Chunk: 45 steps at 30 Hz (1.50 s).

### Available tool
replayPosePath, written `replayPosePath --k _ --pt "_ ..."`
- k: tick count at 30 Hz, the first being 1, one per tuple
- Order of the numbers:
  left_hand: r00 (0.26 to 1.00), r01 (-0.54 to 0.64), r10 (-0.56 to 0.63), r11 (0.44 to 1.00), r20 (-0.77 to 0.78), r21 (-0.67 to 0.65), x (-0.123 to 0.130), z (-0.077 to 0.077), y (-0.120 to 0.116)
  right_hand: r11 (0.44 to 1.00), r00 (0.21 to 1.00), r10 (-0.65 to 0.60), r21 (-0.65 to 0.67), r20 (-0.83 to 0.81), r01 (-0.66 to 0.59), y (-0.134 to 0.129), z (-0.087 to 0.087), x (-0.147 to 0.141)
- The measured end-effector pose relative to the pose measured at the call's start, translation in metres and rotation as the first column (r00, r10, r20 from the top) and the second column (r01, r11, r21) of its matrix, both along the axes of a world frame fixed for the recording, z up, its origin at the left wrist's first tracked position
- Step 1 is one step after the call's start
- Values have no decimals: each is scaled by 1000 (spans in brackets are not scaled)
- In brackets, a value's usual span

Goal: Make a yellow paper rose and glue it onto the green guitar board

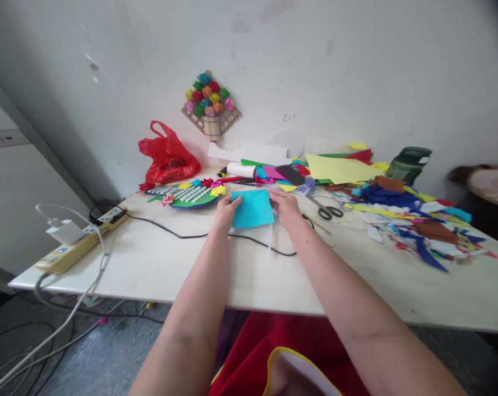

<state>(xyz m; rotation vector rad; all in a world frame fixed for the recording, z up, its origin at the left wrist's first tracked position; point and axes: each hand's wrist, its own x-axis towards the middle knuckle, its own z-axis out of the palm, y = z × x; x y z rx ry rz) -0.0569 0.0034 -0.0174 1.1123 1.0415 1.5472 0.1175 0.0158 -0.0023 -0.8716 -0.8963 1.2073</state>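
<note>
A light-blue square of paper (253,210) is held up above the middle of the white table, between my two hands. My left hand (228,211) pinches its left edge, with the thumb on the front face. My right hand (285,205) is closed at the right edge, its fingertips partly hidden behind the sheet. A thin pale strip (270,237) hangs below the paper's right corner. Black-handled scissors (330,212) lie to the right of my right hand.
A power strip (84,239) and cables lie on the table's left (150,275). A green craft piece (195,202) and red bag (170,157) stand behind left. Coloured scraps (430,225), a bottle (409,164) and a phone (290,175) are at the back and right.
</note>
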Motion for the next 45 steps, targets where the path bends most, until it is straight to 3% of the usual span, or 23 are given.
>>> replayPosePath --k 3,6,10,16,24,28,33,40,45 --pt "999 28 -28 1000 18 15 2 2 -3 998 1000 -7 -69 -28 5 -1 2 1" --pt "995 100 -100 995 -3 17 3 4 -6 993 997 68 -98 -27 -70 -3 2 2" --pt "977 194 -192 981 -92 13 5 4 -7 983 982 164 -101 91 -155 -4 -1 5" --pt "976 124 -129 991 -175 -43 6 4 -6 992 950 -17 -112 312 54 1 -7 3" --pt "966 249 -254 963 -45 -103 3 2 -8 994 959 -46 -84 280 72 -3 -5 1" --pt "983 175 -176 984 -51 -30 2 0 -4 993 968 -36 -97 247 62 -4 -3 0" --pt "996 93 -93 996 -17 -14 4 3 -4 992 959 114 -85 258 -95 -6 -3 3" --pt "965 234 -243 967 -97 -96 4 6 -9 968 954 220 -169 202 -187 -2 2 16" --pt "948 267 -282 957 -144 -116 4 6 -9 956 899 292 -132 325 -262 -3 5 26"
